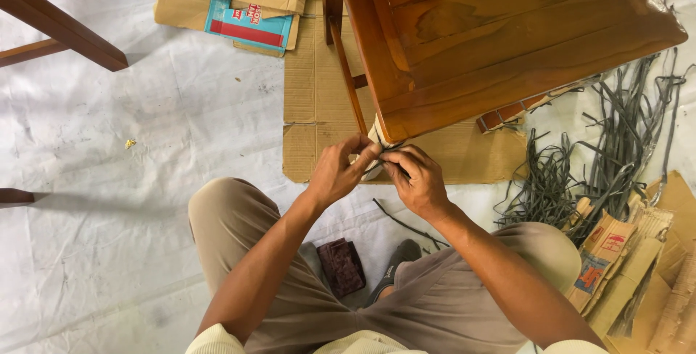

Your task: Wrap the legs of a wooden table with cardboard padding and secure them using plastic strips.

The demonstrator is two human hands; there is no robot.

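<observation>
The person sits low over a white sheet (145, 144) spread on the floor, knees apart, both hands meeting at the near corner of a brown wooden table (507, 42). The left hand (339, 171) is closed narrow, its fingers pinched on a thin dark strap (391, 146) at the table leg (375, 152), where pale wrapping shows. The right hand (415, 178) is curled tight too, gripping the same strap just beside the left; the two hands touch at the fingertips. The strap itself lies right against the corner, mostly hidden by the fingers.

Flat cardboard (319, 93) lies under the table. More folded cardboard with a blue and red printed panel (250, 24) sits at the top. To the right, a tangled heap of dark straps (616, 151) spreads over the sheet, and beyond it lies a stack of cardboard pieces (631, 267). One loose strap (406, 223) lies near the right forearm. A small dark carved block (341, 265) rests between the knees, beside a grey shoe (395, 263). Another piece of wooden furniture (58, 28) stands at the upper left.
</observation>
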